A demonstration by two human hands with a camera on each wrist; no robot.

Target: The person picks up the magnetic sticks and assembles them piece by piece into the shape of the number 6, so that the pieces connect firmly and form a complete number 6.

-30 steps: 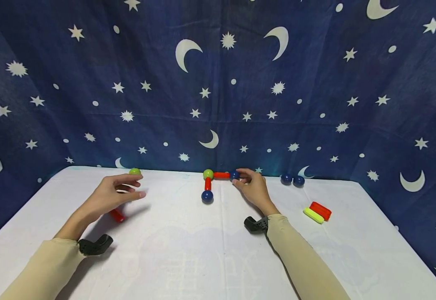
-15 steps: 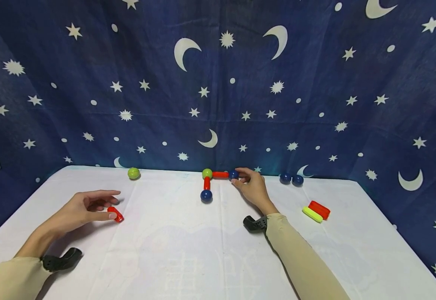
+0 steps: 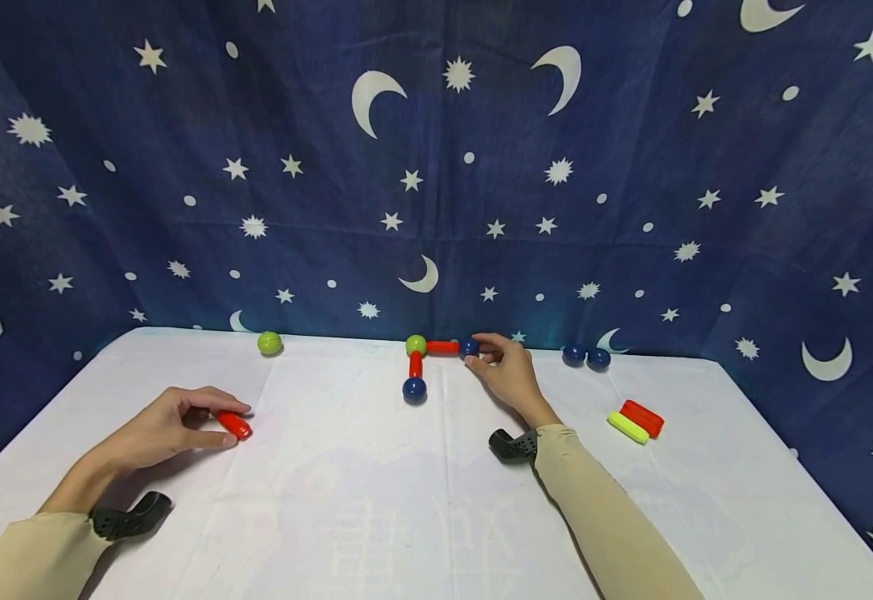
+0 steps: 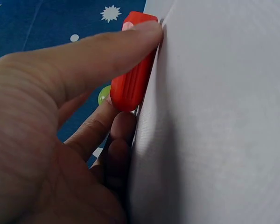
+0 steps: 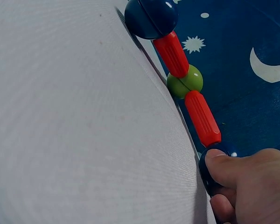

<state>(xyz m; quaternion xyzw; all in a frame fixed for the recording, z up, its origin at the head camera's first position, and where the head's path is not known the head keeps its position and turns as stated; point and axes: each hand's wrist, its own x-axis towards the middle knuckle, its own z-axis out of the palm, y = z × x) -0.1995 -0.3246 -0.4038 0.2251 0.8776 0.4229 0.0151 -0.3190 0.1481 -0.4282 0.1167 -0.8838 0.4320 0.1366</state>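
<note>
1. My left hand (image 3: 162, 429) pinches a red rod (image 3: 234, 424) between thumb and fingers.
2. Beyond that hand, apart from it, sits a lone green ball (image 3: 269, 343).
3. Between my hands, a bent chain (image 3: 416, 365) of red and green pieces has a blue ball at each end.
4. My right hand (image 3: 511, 382) grips the chain's far-end ball (image 3: 469, 348), fingers curled.
5. Right of it lie two loose blue balls (image 3: 574, 355) and, nearer me, a yellow stick (image 3: 627, 427).

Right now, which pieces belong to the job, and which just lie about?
Seemingly in the job:
red rod, pinched by the left hand
joined rods and balls, one blue ball held by the right hand

Lying about, perhaps spares:
lone green ball
two blue balls
red piece beside yellow rod
</note>
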